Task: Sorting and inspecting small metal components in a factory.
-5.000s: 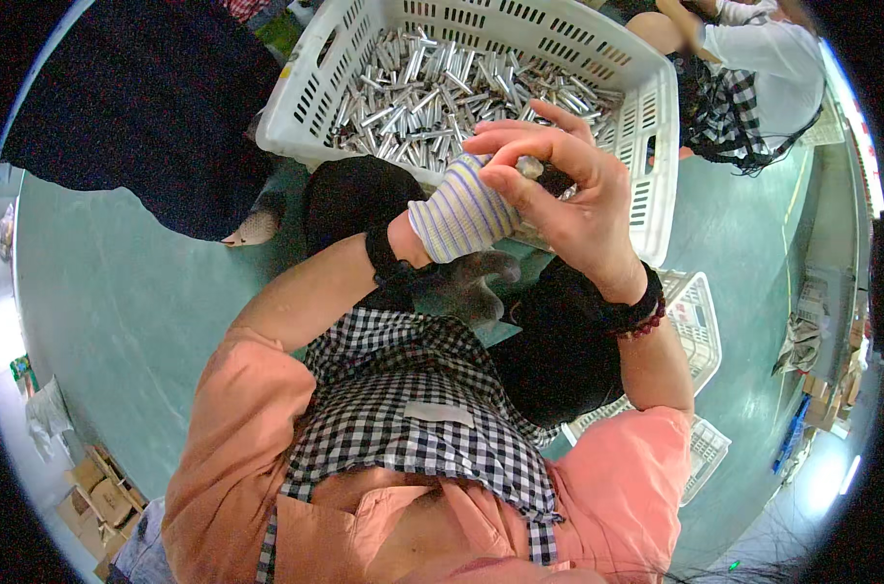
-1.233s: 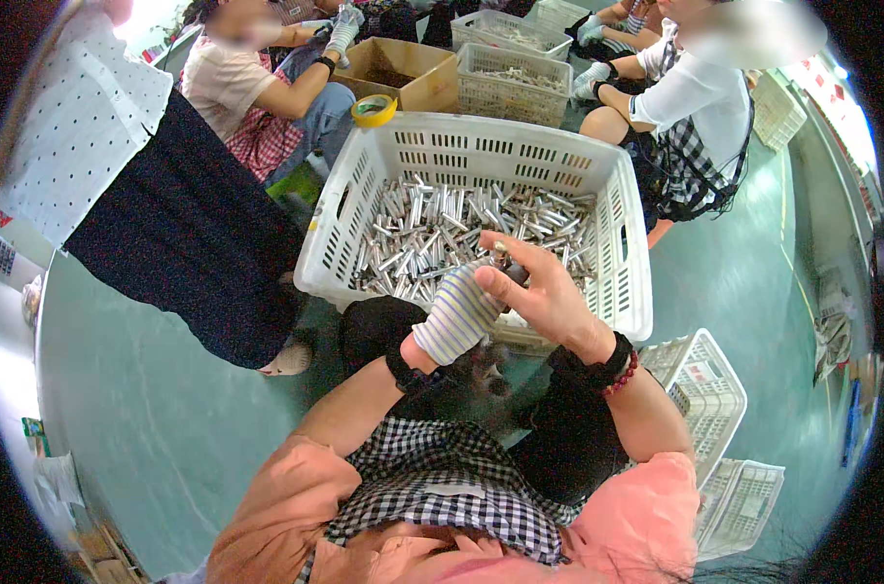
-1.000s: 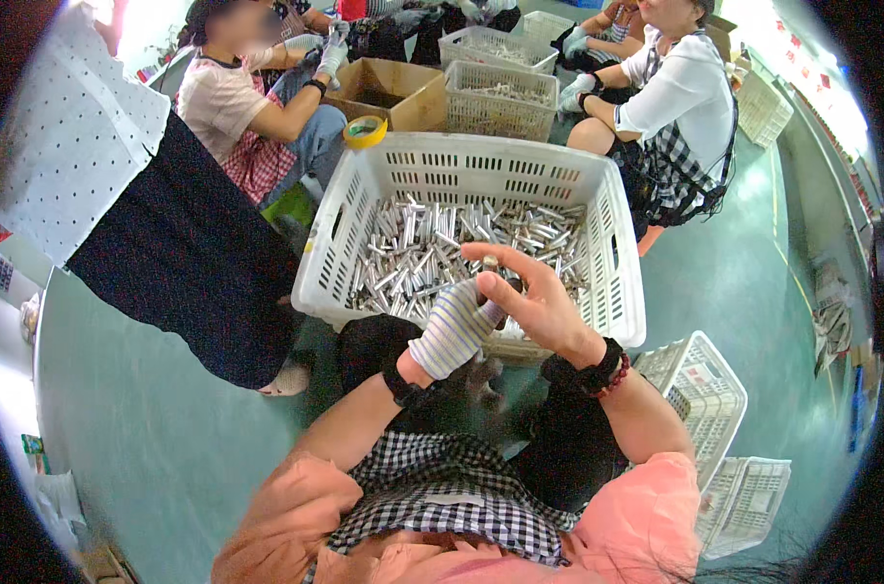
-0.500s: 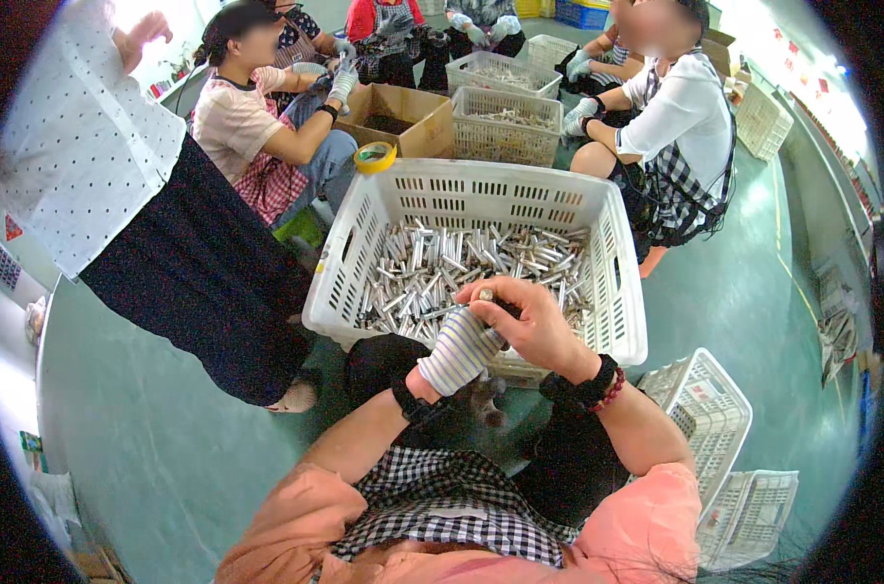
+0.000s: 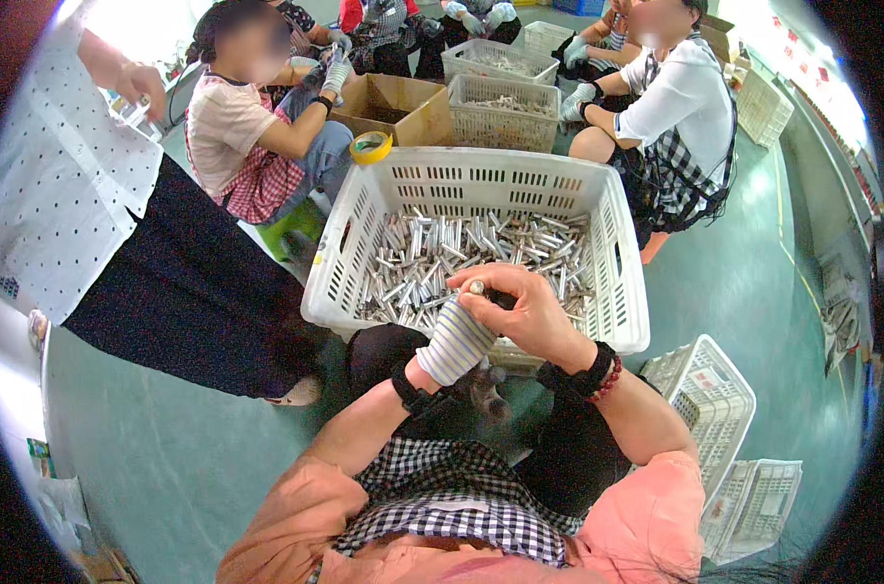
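Note:
A big white plastic crate [image 5: 520, 164] stands in front of me with a layer of small silvery metal tubes [image 5: 442, 243] inside. Over its near rim my two hands meet. My left hand [image 5: 458, 338], in a striped glove with a dark palm, is closed, its fingers mostly hidden behind the other hand. My bare right hand [image 5: 534, 313] is closed too, thumb and forefinger around a small metal tube [image 5: 477, 287] whose round end shows between them. What else lies between the hands is hidden.
A yellow tape roll [image 5: 371, 148] rests on the crate's far left corner. Behind are a cardboard box [image 5: 432, 117] and another crate [image 5: 505, 131]. Seated co-workers flank these; a person in a dark skirt [image 5: 198, 292] stands at my left. More crates [image 5: 700, 399] are at my right.
My hands stay together over the crate's near rim, with the tube's end shifted slightly left. The standing person at left has lowered a hand and shifted a little left.

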{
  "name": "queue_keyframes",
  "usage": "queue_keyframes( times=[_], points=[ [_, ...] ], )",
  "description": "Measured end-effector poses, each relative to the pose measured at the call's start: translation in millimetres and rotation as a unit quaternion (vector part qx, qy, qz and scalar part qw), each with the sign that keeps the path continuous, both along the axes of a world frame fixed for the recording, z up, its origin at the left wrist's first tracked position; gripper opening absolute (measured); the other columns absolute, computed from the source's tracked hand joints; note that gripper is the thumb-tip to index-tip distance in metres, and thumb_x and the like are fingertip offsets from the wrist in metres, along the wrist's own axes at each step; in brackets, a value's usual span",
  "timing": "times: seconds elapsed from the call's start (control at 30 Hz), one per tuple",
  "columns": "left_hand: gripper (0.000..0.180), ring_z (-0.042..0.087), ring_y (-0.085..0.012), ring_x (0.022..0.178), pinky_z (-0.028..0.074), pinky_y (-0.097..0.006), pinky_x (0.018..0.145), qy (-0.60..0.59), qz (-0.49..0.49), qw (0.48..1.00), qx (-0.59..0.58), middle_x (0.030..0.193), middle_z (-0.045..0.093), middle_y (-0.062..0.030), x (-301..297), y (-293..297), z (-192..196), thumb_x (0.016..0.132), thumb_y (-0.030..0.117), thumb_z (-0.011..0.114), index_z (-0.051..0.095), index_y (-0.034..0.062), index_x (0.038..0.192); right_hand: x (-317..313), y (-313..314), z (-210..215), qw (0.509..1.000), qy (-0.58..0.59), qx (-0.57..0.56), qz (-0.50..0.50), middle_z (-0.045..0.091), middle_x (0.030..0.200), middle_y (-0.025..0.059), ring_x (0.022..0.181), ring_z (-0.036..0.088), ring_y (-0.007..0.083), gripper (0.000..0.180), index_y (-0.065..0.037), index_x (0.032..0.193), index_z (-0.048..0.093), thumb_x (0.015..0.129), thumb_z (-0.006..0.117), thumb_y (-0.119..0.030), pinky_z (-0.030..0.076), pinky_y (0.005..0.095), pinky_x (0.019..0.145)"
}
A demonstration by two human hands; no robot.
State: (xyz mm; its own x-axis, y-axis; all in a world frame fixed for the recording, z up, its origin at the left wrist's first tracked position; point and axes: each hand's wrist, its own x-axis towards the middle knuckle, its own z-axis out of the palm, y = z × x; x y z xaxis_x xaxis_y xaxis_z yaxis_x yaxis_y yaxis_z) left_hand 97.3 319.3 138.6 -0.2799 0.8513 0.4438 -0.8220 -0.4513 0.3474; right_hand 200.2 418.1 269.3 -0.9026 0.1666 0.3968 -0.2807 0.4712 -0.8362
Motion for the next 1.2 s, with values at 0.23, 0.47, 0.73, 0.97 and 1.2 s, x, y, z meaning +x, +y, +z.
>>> queue_keyframes(
  times=[0.23, 0.47, 0.73, 0.97, 1.2],
  points=[
    [0.024, 0.058, -0.0136, 0.112, 0.053, -0.028, 0.095, -0.061, -0.022, 0.991, -0.113, 0.120, 0.054, -0.0014, 7.8, -18.3, 2.6, 0.108, 0.010, 0.046, 0.050, 0.0068, 0.131, 6.8, -2.8, 10.9, 0.994, -0.058, -0.098, -0.004, 0.074, 0.113, 0.0100, 0.104, 0.068, 0.0156, 0.023, -0.002, 0.111, 0.073, 0.092, 0.072, -0.015, 0.052, 0.0317, 0.092],
    [0.022, 0.057, -0.0109, 0.111, 0.051, -0.029, 0.098, 0.115, 0.087, 0.979, -0.143, 0.117, 0.057, -0.0008, 7.6, -14.9, 7.4, 0.109, 0.017, 0.043, 0.053, 0.0073, 0.127, 8.3, 0.6, 6.0, 0.989, -0.109, -0.099, -0.014, 0.074, 0.114, 0.0094, 0.100, 0.067, 0.0122, 0.037, -0.004, 0.125, 0.069, 0.090, 0.076, -0.015, 0.052, 0.0294, 0.090],
    [0.017, 0.057, -0.0100, 0.104, 0.052, -0.029, 0.092, -0.068, 0.062, 0.941, -0.327, 0.112, 0.055, 0.0005, 22.1, -25.6, 55.0, 0.106, 0.009, 0.048, 0.053, 0.0078, 0.122, 9.4, -1.6, 9.5, 0.993, -0.041, -0.107, 0.011, 0.072, 0.117, 0.0097, 0.110, 0.066, 0.0164, 0.038, -0.004, 0.125, 0.068, 0.091, 0.076, -0.019, 0.050, 0.0325, 0.098],
    [0.029, 0.054, -0.0131, 0.119, 0.053, -0.031, 0.094, 0.195, 0.091, 0.954, -0.207, 0.129, 0.050, -0.0020, 7.5, -21.9, 2.0, 0.106, 0.015, 0.050, 0.045, 0.0123, 0.135, 3.9, 2.2, 2.9, 0.991, -0.009, -0.125, 0.037, 0.073, 0.116, 0.0109, 0.110, 0.067, 0.0193, 0.025, -0.002, 0.110, 0.072, 0.095, 0.071, -0.022, 0.050, 0.0352, 0.098],
    [0.037, 0.050, -0.0165, 0.131, 0.046, -0.032, 0.110, 0.158, 0.084, 0.952, -0.248, 0.136, 0.047, -0.0027, 16.1, -19.5, 16.6, 0.111, 0.022, 0.041, 0.036, 0.0127, 0.147, 6.6, 2.0, 6.8, 0.997, -0.063, -0.037, 0.038, 0.072, 0.117, 0.0105, 0.107, 0.066, 0.0175, 0.019, -0.002, 0.104, 0.071, 0.098, 0.066, -0.020, 0.052, 0.0334, 0.095]
  ],
)
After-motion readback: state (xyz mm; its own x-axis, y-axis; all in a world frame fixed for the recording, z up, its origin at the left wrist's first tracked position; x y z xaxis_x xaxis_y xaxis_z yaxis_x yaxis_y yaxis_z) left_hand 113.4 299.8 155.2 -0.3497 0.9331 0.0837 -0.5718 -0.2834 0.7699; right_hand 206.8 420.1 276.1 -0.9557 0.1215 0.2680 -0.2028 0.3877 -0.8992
